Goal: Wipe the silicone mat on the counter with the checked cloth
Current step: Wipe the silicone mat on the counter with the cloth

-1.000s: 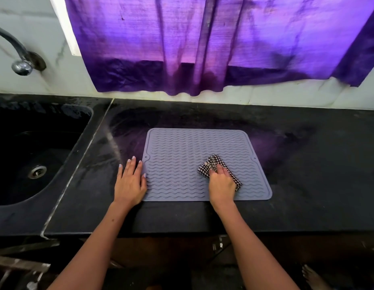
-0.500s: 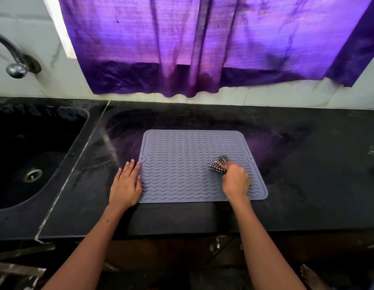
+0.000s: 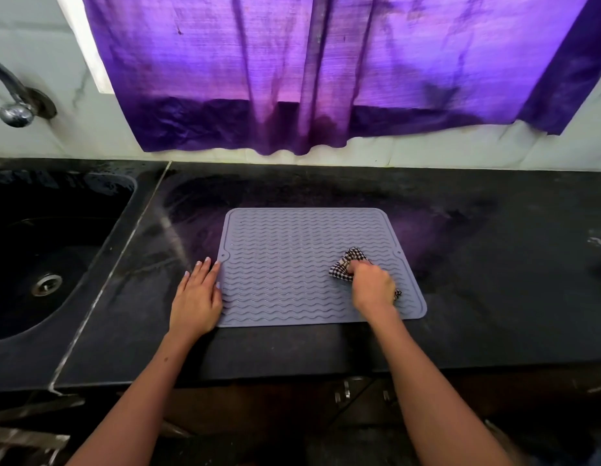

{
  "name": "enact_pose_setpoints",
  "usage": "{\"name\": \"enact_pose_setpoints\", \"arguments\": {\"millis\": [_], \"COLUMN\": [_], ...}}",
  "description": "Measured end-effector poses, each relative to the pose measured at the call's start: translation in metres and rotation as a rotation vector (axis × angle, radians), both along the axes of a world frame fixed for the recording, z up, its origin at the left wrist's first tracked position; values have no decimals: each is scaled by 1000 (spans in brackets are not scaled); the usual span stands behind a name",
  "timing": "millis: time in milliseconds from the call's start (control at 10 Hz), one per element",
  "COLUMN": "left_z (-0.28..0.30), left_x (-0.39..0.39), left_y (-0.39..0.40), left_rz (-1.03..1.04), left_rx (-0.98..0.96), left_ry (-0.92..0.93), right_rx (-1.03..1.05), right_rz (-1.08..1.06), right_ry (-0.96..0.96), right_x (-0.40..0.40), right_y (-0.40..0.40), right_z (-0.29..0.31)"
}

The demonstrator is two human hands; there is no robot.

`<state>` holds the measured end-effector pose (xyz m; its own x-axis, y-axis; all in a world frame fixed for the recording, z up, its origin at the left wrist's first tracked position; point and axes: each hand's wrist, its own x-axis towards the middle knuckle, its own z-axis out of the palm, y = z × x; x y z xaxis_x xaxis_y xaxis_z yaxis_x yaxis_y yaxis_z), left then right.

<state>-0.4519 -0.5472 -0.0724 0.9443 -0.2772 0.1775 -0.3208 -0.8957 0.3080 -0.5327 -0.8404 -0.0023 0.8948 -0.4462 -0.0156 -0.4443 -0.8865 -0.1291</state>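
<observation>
A grey silicone mat [image 3: 285,250] with wavy ridges lies flat on the black counter [image 3: 494,264]. My right hand [image 3: 373,289] grips a bunched black-and-white checked cloth [image 3: 344,265] and presses it on the mat's near right part; most of the cloth is hidden under the hand. My left hand [image 3: 198,297] lies flat, fingers straight, on the counter against the mat's near left edge, with the thumb side touching the mat.
A black sink [image 3: 40,257] with a metal drain is sunk into the counter at the left, a tap [image 3: 13,109] above it. A purple curtain [image 3: 326,68] hangs over the back wall. The counter's front edge runs just below my hands.
My right hand has moved the cloth from the mat's middle towards its right side. My left hand has stayed at the mat's left edge.
</observation>
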Motion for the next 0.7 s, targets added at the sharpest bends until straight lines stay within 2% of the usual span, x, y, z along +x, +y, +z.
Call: {"name": "enact_pose_setpoints", "arguments": {"millis": [100, 200, 300, 500, 600, 700], "left_z": [2, 3, 3, 4, 2, 2], "left_x": [-1, 0, 0, -1, -1, 0], "left_y": [0, 0, 0, 0, 0, 0], "left_rz": [-5, -3, -2, -1, -4, -2], "left_rx": [-10, -14, -13, -19, -25, -21], "left_ry": [0, 2, 1, -4, -3, -1], "right_rx": [269, 349, 255, 107, -2, -6], "right_rz": [-51, -201, -324, -244, -197, -205], "right_ry": [66, -82, -172, -110, -69, -56], "right_x": [12, 8, -5, -15, -12, -11], "right_y": [-27, -45, -43, -22, -17, -20], "right_z": [27, 40, 31, -17, -25, -17]}}
